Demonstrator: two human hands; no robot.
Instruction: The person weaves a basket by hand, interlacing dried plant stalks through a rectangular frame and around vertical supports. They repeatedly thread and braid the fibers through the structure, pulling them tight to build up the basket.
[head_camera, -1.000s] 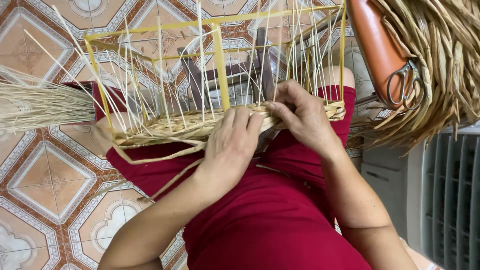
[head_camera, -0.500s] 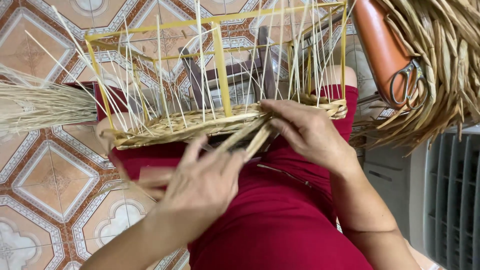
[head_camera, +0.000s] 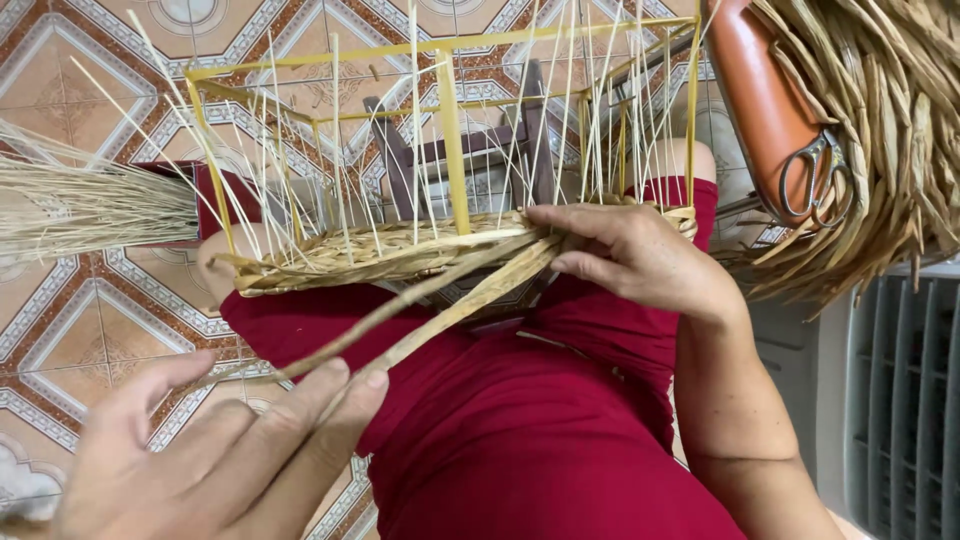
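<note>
hands work a half-woven basket (head_camera: 400, 250) that rests across the person's lap on the red garment (head_camera: 520, 420), its yellow frame (head_camera: 450, 130) standing up from the woven band and thin pale stakes (head_camera: 335, 150) fanning upward around it; sitting on the thighs seemingly keeps the rim close and steady for weaving. the right hand (head_camera: 630, 255) lies at the right end of the woven band, fingers curled and closed on the spot where two flat straw strands (head_camera: 440, 305) leave the weave, apparently pinning them so the weave does not slacken. the strands run slantwise down toward the lower left, taut, to the left hand (head_camera: 220, 450), whose thumb and fingers are pinched together on their free ends while the other fingers spread loosely. a bundle of loose pale fibres (head_camera: 90, 205) lies at the left over the patterned tile floor (head_camera: 90, 330). at the upper right an orange case (head_camera: 765, 110) holds a pair of scissors (head_camera: 815, 180), with a heap of dried straw (head_camera: 880, 130) draped beside it.
</note>
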